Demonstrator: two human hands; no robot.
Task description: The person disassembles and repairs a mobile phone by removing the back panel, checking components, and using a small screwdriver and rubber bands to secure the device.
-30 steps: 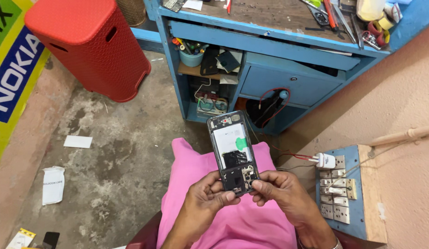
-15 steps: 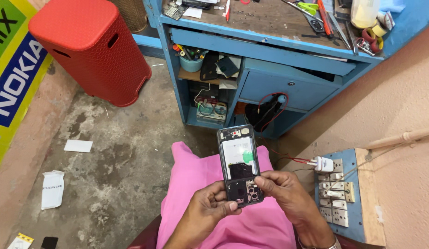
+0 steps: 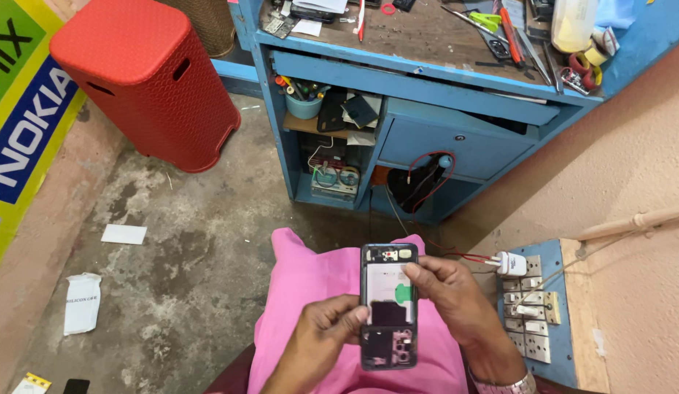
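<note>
An opened phone (image 3: 388,295) with its back cover off shows a white and green inner part, a dark battery patch and circuit boards. It is held upright over my pink-clad lap (image 3: 310,292). My left hand (image 3: 321,335) grips its left edge near the lower half. From the right, my right hand (image 3: 449,295) wraps the phone's side, with its fingers across the upper middle.
A blue workbench (image 3: 427,80) stands ahead, with tools on top and open shelves with a cup and wires. A red plastic stool (image 3: 146,80) is at the left. A blue switchboard (image 3: 536,306) with a white charger is on the right wall. Paper scraps lie on the concrete floor.
The phone has come lower and closer to my lap. My right hand has slid up from the phone's bottom end to its upper middle; the left still holds the lower edge.
</note>
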